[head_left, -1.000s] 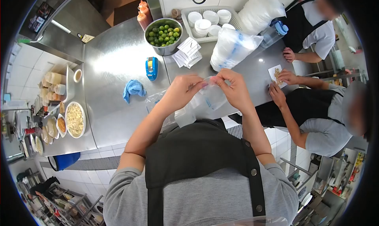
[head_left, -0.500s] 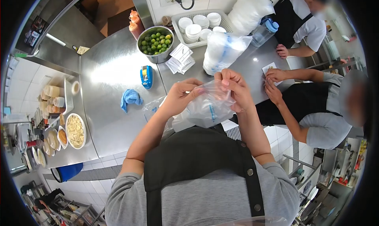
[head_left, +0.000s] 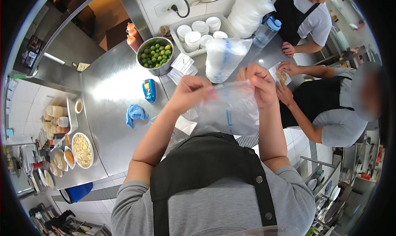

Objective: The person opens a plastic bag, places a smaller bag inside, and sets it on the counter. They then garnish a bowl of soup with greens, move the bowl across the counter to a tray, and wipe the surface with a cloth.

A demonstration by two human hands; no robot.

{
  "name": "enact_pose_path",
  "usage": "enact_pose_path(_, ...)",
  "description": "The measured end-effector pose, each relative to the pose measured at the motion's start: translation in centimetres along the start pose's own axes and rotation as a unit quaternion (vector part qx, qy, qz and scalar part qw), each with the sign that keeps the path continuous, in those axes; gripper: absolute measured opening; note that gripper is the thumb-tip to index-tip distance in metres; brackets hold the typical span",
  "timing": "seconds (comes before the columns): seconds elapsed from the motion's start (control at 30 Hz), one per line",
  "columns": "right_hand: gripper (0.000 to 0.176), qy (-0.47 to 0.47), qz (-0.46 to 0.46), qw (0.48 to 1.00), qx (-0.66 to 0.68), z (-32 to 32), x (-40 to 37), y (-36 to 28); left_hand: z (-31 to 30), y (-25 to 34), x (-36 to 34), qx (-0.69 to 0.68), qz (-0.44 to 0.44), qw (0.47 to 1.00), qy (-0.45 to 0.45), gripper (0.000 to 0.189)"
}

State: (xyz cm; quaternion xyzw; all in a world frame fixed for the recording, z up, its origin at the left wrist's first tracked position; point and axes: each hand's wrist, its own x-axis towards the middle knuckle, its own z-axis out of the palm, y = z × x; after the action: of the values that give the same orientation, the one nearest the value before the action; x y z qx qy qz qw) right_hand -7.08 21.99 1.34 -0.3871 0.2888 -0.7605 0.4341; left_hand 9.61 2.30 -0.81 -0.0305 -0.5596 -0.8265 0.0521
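While left fingers [head_left: 203,95] pinch a plastic bag [head_left: 236,106], right fingers [head_left: 259,82] grip its edge.

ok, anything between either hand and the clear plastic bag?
Nothing visible. The right hand pinches the clear plastic bag at one end of its upper edge. The left hand is at the other end; its fingertips are blurred, so its grip is unclear. The plastic-wrapped white bundle sits beyond, not between.
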Motion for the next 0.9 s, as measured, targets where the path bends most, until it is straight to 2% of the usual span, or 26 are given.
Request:
enact_pose_path(0.03, 0.012, 0.047, 0.028, 0.993, -0.103, -0.8, -0.1, -0.5, -0.4, 0.4, 0.7, -0.030, 0.024, 0.999, 0.024, 0.013)
enact_pose_path(0.1, 0.010, 0.140, 0.085, 0.940, -0.300, -1.9, -0.1, -1.2, -1.0, 1.6, 2.5, -0.050, 0.049, 0.997, 0.042, 0.012)
enact_pose_path(0.17, 0.009, 0.191, 0.044, 0.912, -0.361, -2.2, 0.7, -1.5, -1.4, 3.1, 4.7, -0.030, 0.053, 0.998, 0.031, 0.011)
enact_pose_path(0.2, 0.009, 0.215, 0.023, 0.895, -0.389, -2.2, 1.2, -1.6, -1.6, 3.2, 5.6, 0.022, 0.064, 0.996, 0.062, 0.010)
enact_pose_path(0.3, 0.009, 0.294, -0.022, 0.834, -0.466, -2.7, 3.1, -1.9, -1.6, 3.0, 8.5, 0.163, 0.094, 0.971, 0.146, 0.010)
enact_pose_path(0.37, 0.009, 0.325, -0.081, 0.814, -0.475, -3.8, 4.0, -0.5, -1.9, 2.2, 9.8, 0.234, 0.109, 0.947, 0.193, 0.010)
enact_pose_path(0.4, 0.009, 0.338, -0.111, 0.802, -0.479, -4.5, 4.1, 0.1, -1.9, 1.8, 10.2, 0.227, 0.110, 0.943, 0.217, 0.012)
enact_pose_path(0.5, 0.009, 0.373, -0.023, 0.804, -0.462, -6.1, 4.1, 1.0, -1.7, 1.0, 10.8, 0.261, 0.070, 0.928, 0.255, 0.014)
enact_pose_path(0.6, 0.010, 0.374, -0.034, 0.783, -0.497, -7.3, 4.3, 1.2, -1.9, 1.1, 11.2, 0.295, 0.007, 0.923, 0.247, 0.017)
enact_pose_path(0.7, 0.008, 0.378, 0.046, 0.826, -0.416, -8.9, 4.6, 1.7, -4.0, 0.5, 12.6, 0.032, -0.125, 0.971, 0.202, 0.020)
enact_pose_path(0.8, 0.017, 0.396, 0.076, 0.882, -0.245, -9.8, 3.6, 2.9, -4.6, 0.3, 13.2, -0.110, -0.205, 0.946, 0.227, 0.024)
enact_pose_path(0.9, 0.027, 0.509, 0.085, 0.856, 0.021, -10.4, 3.6, 5.6, -8.5, -5.3, 14.3, -0.031, -0.262, 0.927, 0.268, 0.019)
